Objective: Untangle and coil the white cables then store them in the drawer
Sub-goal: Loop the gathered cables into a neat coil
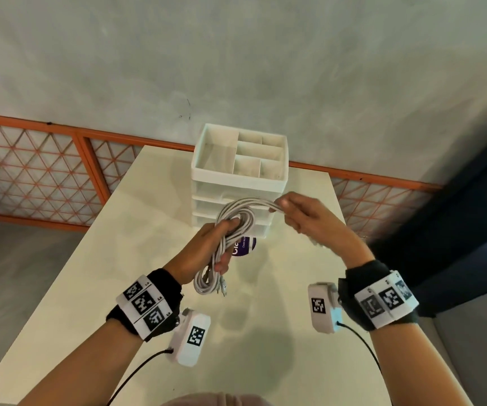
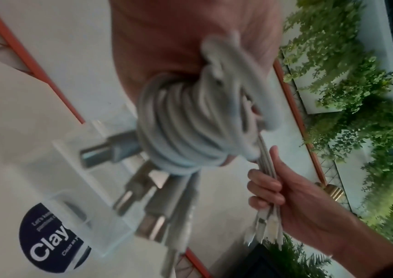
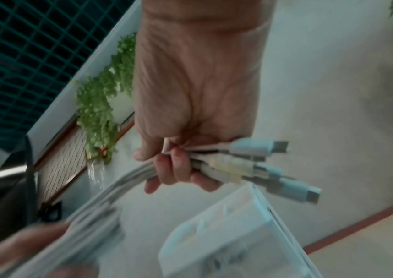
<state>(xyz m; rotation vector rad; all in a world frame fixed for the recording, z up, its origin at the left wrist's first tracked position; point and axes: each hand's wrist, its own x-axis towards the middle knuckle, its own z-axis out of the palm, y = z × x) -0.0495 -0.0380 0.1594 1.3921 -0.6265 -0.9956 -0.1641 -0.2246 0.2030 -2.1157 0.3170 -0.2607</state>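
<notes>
A bundle of white cables (image 1: 230,230) is coiled in loops around my left hand (image 1: 207,250), which grips it above the table; loops and plugs hang below the palm (image 2: 186,135). My right hand (image 1: 301,215) holds the free ends up to the right, its fingers curled round several strands, with the plugs (image 3: 262,163) sticking out past the fist. A short arc of cable runs between the two hands. The white drawer unit (image 1: 239,183) stands just behind them, its drawers closed in the head view.
The pale table (image 1: 148,288) carries the drawer unit, whose top tray (image 1: 207,171) has open compartments. A round dark sticker (image 1: 245,246) lies in front of the unit. Orange lattice railing (image 1: 31,171) and a grey wall stand behind.
</notes>
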